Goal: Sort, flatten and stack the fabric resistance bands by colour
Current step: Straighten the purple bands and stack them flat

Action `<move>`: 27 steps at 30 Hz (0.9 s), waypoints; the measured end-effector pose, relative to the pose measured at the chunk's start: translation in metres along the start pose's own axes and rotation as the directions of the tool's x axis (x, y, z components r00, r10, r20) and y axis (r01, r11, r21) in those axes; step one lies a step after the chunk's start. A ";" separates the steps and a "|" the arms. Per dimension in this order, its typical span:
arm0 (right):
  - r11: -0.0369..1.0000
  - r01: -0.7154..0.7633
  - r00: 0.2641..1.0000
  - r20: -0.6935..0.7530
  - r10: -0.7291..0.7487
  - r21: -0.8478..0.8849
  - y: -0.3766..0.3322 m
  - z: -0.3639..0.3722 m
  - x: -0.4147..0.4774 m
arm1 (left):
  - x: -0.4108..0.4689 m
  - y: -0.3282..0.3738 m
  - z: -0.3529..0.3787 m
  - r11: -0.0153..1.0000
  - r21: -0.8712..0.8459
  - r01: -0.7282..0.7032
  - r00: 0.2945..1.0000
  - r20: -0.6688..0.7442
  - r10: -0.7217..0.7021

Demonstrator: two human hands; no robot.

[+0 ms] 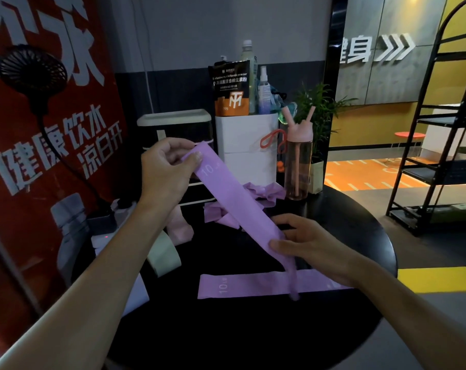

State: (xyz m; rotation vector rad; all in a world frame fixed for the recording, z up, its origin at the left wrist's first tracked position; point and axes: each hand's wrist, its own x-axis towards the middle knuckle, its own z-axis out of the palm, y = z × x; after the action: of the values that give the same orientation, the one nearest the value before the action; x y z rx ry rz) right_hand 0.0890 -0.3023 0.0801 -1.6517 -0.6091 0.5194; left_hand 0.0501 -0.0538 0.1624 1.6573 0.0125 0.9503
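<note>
A purple fabric band (pixel 237 198) marked "10" is stretched in the air between my hands above the round black table (pixel 253 337). My left hand (pixel 167 169) pinches its upper end; my right hand (pixel 306 244) pinches its lower end, with a twisted tail hanging below. A second purple band (pixel 253 285) lies flat on the table under my right hand. More crumpled purple bands (pixel 264 193) sit behind. A pink band (pixel 179 225) and a pale green band (pixel 163 256) lie at the left, partly behind my left forearm.
A pink water bottle (pixel 298 161), a white bin (pixel 246 148) holding a supplement bag and spray bottles, and a white-lidded box (pixel 175 129) stand at the table's back. A red banner (pixel 53 129) fills the left. A black shelf rack (pixel 440 156) stands right.
</note>
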 end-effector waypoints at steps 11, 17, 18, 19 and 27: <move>1.000 0.000 0.953 -0.303 -0.002 -0.008 0.041 -0.057 -0.042 | -0.041 -0.042 -0.019 0.989 0.143 -0.023 0.995 -0.097 0.037; 0.999 0.023 0.853 -0.522 -0.003 0.032 0.070 -0.060 -0.043 | -0.087 -0.076 -0.018 0.981 0.186 0.052 0.996 -0.080 -0.038; 0.999 0.028 0.829 -0.559 -0.006 0.031 0.074 -0.059 -0.043 | -0.093 -0.082 -0.020 0.978 0.197 0.072 0.996 -0.070 -0.059; 0.999 0.035 0.804 -0.594 -0.014 0.024 0.078 -0.057 -0.043 | -0.098 -0.087 -0.021 0.974 0.207 0.088 0.995 -0.064 -0.077; 0.931 0.017 0.708 -0.653 -0.269 -0.364 0.104 -0.046 -0.038 | -0.133 -0.115 -0.027 0.925 0.369 0.089 0.989 0.081 -0.127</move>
State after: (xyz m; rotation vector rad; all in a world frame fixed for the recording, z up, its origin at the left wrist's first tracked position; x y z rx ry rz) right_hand 0.1004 -0.3738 -0.0152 -1.9304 -0.2522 -0.3671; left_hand -0.0016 -0.0569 -0.0071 2.0255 0.2214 0.8096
